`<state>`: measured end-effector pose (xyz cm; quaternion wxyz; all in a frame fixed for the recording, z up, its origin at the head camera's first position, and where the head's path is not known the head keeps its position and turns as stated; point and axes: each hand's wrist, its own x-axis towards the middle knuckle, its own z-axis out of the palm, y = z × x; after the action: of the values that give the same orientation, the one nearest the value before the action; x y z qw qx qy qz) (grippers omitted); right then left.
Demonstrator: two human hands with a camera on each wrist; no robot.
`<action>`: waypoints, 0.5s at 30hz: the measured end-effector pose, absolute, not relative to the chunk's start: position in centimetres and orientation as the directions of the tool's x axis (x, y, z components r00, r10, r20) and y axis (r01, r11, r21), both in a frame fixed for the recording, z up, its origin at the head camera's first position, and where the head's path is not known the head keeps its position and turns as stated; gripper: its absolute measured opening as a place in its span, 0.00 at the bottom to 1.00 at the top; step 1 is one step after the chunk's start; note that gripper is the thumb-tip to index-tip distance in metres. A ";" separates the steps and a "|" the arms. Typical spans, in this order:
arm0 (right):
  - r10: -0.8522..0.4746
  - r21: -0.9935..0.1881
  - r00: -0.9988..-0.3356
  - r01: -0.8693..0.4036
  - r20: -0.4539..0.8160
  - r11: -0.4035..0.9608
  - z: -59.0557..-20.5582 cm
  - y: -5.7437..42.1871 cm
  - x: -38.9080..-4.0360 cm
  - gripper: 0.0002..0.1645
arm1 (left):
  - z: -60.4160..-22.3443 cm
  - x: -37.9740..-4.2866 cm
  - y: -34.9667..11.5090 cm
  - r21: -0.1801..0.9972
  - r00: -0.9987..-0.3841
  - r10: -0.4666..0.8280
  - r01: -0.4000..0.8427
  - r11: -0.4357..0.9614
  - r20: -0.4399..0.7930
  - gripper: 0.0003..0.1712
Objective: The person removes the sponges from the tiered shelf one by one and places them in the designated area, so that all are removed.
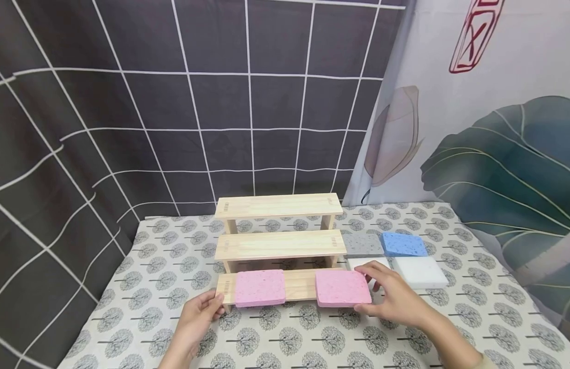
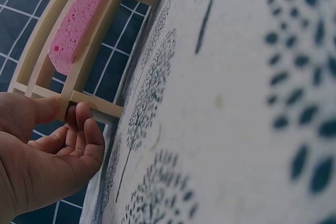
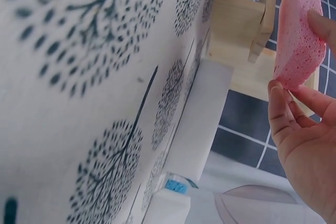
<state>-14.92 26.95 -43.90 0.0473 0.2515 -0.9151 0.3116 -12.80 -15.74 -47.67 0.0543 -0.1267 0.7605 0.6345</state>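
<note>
A three-step wooden shelf (image 1: 278, 246) stands on the table. My left hand (image 1: 197, 315) pinches the left end of its lowest step, thumb on top and fingers curled below, as the left wrist view shows. On that step a pink sponge (image 1: 259, 287) lies toward the left, its front edge overhanging. My right hand (image 1: 391, 294) grips a second pink sponge (image 1: 342, 288) by its right side, at the step's right end. In the right wrist view this porous pink sponge (image 3: 300, 35) sits between the thumb and the fingers. The upper two steps are bare.
Right of the shelf lie a grey sponge (image 1: 362, 245), a blue sponge (image 1: 404, 244) and a white block (image 1: 421, 272). Another white block (image 1: 354, 263) is partly hidden behind the right hand. A tree-print cloth (image 1: 146, 328) covers the table; a dark grid curtain (image 1: 276, 102) hangs behind.
</note>
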 end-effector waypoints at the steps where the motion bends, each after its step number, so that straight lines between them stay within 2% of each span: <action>1: -0.427 -0.548 -0.871 -0.486 0.241 0.681 -43.9 27.1 -14.9 0.42 | -47.7 -12.8 -15.8 0.951 -0.961 -0.124 -0.264 0.163 -0.245 0.26; 15: -0.415 -0.532 -0.853 -0.522 0.317 0.667 -44.4 28.8 -14.2 0.42 | -47.7 -12.9 -15.8 0.948 -0.960 -0.119 -0.270 0.166 -0.252 0.27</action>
<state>-14.20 28.82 -44.38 0.0844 0.2576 -0.9090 0.3166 -12.90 -15.78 -47.71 0.0594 -0.1278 0.7612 0.6330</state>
